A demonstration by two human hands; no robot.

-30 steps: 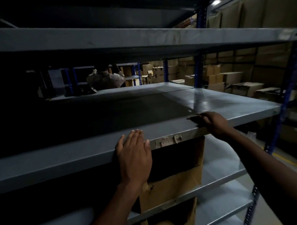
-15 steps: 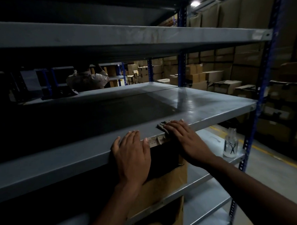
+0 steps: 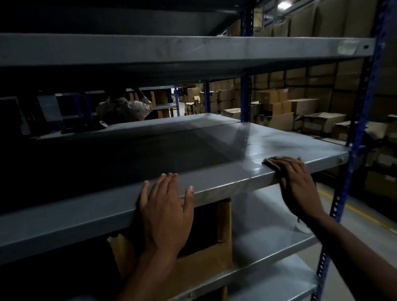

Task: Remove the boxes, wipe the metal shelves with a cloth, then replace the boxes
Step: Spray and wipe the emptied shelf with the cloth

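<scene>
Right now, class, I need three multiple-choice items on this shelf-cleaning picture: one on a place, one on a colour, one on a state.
1. Where is the small dark cloth?
A. on the floor
B. under the right hand at the front edge of the grey metal shelf
C. on the top shelf

2. What colour are the rack's perforated uprights?
A. blue
B. red
C. yellow

3. How is the left hand?
A. gripping a box
B. in a fist
C. flat, fingers straight, on the shelf edge

Key: 1B, cloth peeks out beyond the fingertips; 2A, posts are blue; 3C, fingers lie straight.
</scene>
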